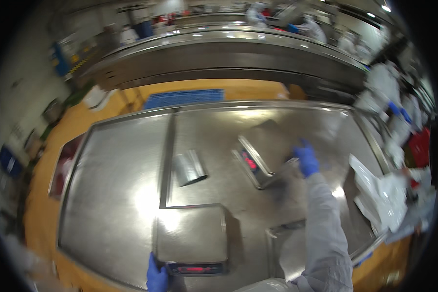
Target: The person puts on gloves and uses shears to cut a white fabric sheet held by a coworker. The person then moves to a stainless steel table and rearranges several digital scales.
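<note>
A bench scale (192, 238) with a square steel platform and a lit red display stands at the near middle of a large steel table (117, 160). My left hand (156, 276), blue-gloved, grips its front left corner, fingers along its side. My right hand (306, 159), also blue-gloved, is stretched over the table with its fingers apart, blurred by motion and holding nothing that I can see. Just left of it, a second scale (260, 168) sits at an angle, its red display lit. A small bent metal piece (190, 168) lies left of that scale.
A rimmed metal item (287, 253), partly behind my right forearm, sits at the near right. Crumpled white plastic (379, 194) lies over the table's right edge. Blue slatted matting (185, 98) and a long steel conveyor (228, 58) are beyond. People in white (384, 87) stand at the right.
</note>
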The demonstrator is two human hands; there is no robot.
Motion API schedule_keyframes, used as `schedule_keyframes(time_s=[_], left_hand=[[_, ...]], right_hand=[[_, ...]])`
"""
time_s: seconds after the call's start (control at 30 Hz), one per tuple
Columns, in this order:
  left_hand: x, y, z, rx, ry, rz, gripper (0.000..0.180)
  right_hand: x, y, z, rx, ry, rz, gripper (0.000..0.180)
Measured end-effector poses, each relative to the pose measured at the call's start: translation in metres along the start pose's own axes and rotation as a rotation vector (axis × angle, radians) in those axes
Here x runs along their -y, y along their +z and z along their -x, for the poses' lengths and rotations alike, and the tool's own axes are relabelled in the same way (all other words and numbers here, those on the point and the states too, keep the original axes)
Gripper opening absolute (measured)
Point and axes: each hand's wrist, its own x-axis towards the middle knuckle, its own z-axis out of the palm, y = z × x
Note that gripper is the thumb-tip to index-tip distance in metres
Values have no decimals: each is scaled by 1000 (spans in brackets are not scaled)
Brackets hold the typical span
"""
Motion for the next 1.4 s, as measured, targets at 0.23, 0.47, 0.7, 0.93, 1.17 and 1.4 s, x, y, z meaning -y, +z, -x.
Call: schedule_keyframes(time_s=[0.23,0.47,0.7,0.93,1.17,1.4], left_hand=[[16,2,-7,61,-12,-31,67],[5,-61,-35,118,42,-183,73],[-251,-212,-121,-242,629,123,72],[-332,-121,-72,-36,743,327,60],[-189,-52,-9,-95,461,158,49],[-146,57,135,-177,176,247,59]], right_hand=[[17,115,76,260,-489,1664,89],[5,64,62,240,-628,1598,74],[-8,-41,54,97,-660,1815,82],[-43,-119,70,88,-540,1825,84],[-25,-201,70,39,-276,1778,86],[-26,-312,9,23,-266,1701,94]])
